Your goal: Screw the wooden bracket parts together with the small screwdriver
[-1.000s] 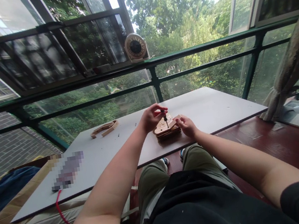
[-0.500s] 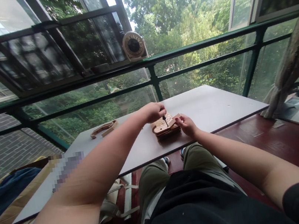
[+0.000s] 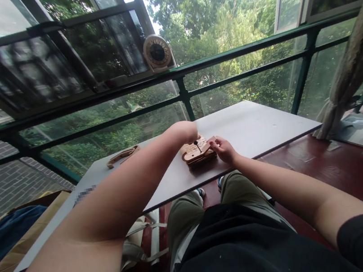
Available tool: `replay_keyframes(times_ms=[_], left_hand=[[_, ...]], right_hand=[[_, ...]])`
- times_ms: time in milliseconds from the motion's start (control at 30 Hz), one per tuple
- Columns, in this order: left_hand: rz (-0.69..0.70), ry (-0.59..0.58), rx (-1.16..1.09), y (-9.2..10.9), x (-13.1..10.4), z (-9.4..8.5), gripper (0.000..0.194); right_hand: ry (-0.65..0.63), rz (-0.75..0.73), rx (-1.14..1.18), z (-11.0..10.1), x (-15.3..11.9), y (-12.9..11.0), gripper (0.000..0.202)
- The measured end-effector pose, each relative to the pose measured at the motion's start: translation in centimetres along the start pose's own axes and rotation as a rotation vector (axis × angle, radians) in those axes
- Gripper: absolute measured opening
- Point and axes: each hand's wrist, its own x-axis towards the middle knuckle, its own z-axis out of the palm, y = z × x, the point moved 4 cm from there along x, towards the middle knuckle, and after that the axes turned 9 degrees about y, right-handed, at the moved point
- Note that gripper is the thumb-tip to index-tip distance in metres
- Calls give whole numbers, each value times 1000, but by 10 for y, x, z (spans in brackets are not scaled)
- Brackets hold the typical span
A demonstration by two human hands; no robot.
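L hand (image 3: 188, 132) grip closed on screwdriver (image 3: 196, 143), shaft down just beside wooden strip (image 3: 208, 145) pinched in R hand (image 3: 223, 149) grip, over textured block (image 3: 199, 162) nr table (image 3: 251, 127) front edge; curved wooden pc (image 3: 122, 156) lies farther L.

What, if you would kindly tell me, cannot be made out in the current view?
All in the head view:
- Left hand: fingers hidden behind its own back and wrist.
- Black-handled metal screwdriver: upper handle hidden by that hand; tip too small to judge.
- Pale flat wooden strip: one end covered by the right hand.
- Grey object: pixelated, unidentifiable.
- Left upper arm: cut off by the picture's edge.
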Motion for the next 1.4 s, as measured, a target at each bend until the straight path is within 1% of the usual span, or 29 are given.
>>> replay_keyframes(times_ms=[67,100,200,300,400,500,600,733,933,1067,1133,1200,1267,1333,1400], left_hand=[[16,-39,58,8,-5,-9,46],[33,-79,130,12,-8,-14,45],[82,-167,262,20,-20,-27,36],[164,-273,332,26,-29,-33,39],[204,-322,368,27,-34,-36,42],[196,-330,361,27,-36,-36,42],[190,-310,346,28,-37,-36,40],[194,-294,352,34,-40,-37,39],[252,-248,384,49,-47,-38,31],[304,-241,416,51,-48,-38,30],[307,-231,409,52,-48,-40,29],[294,-228,398,54,-48,-43,28],[250,-247,382,54,-45,-45,25],[171,-294,349,50,-39,-43,21],[83,-357,306,41,-30,-40,18]], right_hand=[[1,-4,-1,0,-1,-1,47],[2,-4,-1,0,-1,-1,47],[4,-1,-2,0,-1,-2,47],[8,-15,-7,0,-1,-2,46],[16,-39,-18,-1,-2,-5,44],[17,-41,-21,-2,-2,-6,43],[19,-47,-28,-3,-3,-7,41],[21,-62,-35,-3,-3,-7,41],[21,-62,-34,-2,-2,-5,40],[18,-55,-29,-2,-2,-6,42],[14,-53,-26,-3,-1,-7,43],[10,-55,-21,-3,-1,-8,44],[7,-58,-13,-3,-1,-9,44],[6,-51,-4,-3,-1,-8,44],[5,-39,-4,-3,-1,-6,45]])
